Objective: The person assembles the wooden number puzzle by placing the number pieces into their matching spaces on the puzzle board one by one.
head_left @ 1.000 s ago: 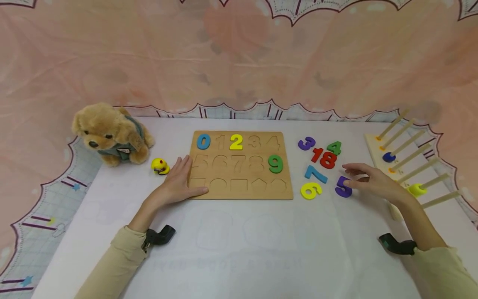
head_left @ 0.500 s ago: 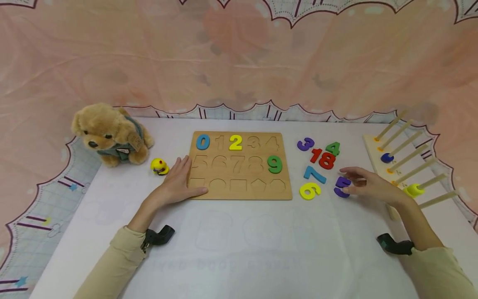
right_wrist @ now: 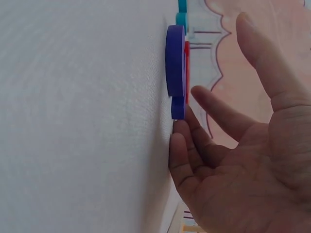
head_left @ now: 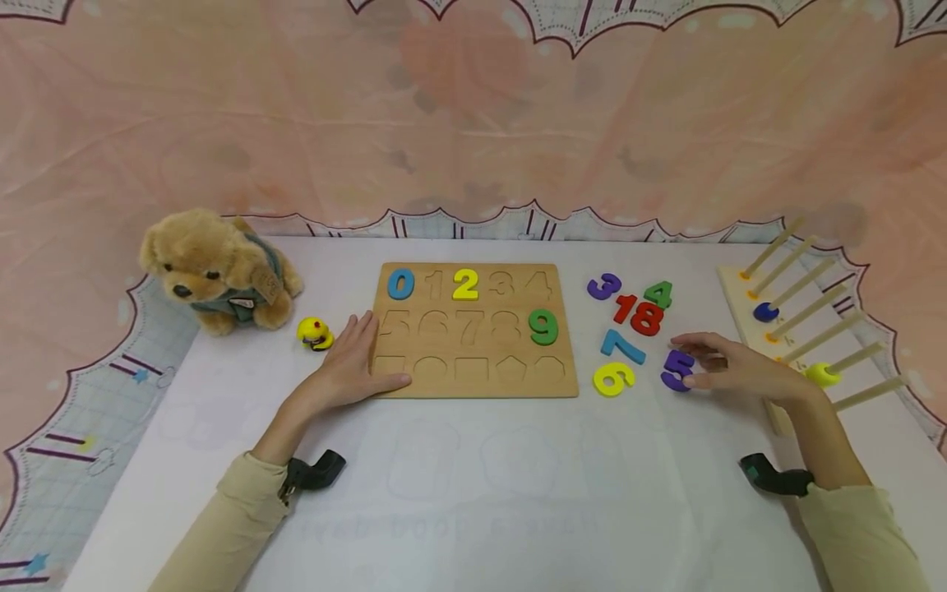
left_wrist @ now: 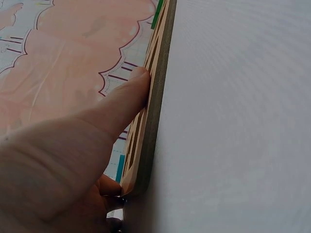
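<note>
My left hand (head_left: 346, 366) rests at the left side of a wooden number puzzle board (head_left: 488, 380). Its thumb lies on the board's near left corner, and the other fingers stretch along the left edge. A blue 0 (head_left: 401, 284), a yellow 2 (head_left: 466, 284) and a green 9 (head_left: 543, 327) sit on the board. My right hand (head_left: 747, 370) hovers around the right side of a purple 5 (head_left: 676, 370) lying on the table. In the right wrist view, its thumb and index finger stand apart from the 5 (right_wrist: 176, 63), not pinching it.
Right of the board lie a purple 3 (head_left: 604, 286), green 4 (head_left: 658, 294), red 1 (head_left: 625, 309), red 8 (head_left: 647, 319), blue 7 (head_left: 623, 346) and yellow 6 (head_left: 613, 379). A peg stand (head_left: 740, 308) is beyond my right hand. A plush dog (head_left: 222, 271) and yellow duck (head_left: 315, 334) are at left.
The camera view shifts slightly. My right hand has moved slightly left, closer about the purple 5. My left hand stays at the board.
</note>
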The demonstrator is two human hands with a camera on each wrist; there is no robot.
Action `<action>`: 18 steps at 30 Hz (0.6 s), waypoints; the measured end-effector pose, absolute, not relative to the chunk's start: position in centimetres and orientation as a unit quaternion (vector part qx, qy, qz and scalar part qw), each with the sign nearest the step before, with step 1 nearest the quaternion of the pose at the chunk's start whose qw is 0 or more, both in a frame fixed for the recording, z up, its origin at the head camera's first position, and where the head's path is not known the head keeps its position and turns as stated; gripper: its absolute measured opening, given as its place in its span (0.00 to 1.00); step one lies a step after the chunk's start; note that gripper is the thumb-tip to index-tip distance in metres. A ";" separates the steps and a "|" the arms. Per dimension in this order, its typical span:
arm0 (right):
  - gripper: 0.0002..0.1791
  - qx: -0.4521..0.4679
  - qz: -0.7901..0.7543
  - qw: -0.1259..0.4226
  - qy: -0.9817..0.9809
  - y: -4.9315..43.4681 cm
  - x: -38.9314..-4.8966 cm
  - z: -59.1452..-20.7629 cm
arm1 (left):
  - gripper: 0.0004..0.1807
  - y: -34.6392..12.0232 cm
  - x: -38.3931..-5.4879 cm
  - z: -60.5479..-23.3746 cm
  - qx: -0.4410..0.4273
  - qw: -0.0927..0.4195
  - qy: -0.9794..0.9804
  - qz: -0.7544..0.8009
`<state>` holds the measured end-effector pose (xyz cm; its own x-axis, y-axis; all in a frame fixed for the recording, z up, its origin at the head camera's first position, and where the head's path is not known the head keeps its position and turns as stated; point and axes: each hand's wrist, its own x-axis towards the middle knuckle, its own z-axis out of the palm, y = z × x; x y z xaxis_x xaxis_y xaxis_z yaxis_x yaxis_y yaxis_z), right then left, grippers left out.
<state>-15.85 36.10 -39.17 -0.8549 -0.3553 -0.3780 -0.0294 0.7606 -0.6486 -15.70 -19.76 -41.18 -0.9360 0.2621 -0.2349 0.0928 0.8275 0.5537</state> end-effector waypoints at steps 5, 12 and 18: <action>0.38 -0.109 -0.330 0.243 0.905 36.1 -15.8 -39.3 | 0.64 -19.7 -15.7 -41.2 0.095 0.151 0.944 0.278; 0.39 -0.114 -0.322 0.233 0.910 36.0 -15.9 -39.6 | 0.65 -19.7 -15.6 -41.1 0.091 0.154 0.944 0.277; 0.41 -0.109 -0.317 0.232 0.913 35.9 -15.9 -39.8 | 0.65 -19.7 -15.6 -41.2 0.097 0.149 0.945 0.275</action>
<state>-15.89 35.91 -39.79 -0.8682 -0.3471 -0.3546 -0.0523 0.7746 -0.6303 -15.61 -19.73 -41.24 -0.9367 0.2660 -0.2275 0.1021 0.8292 0.5495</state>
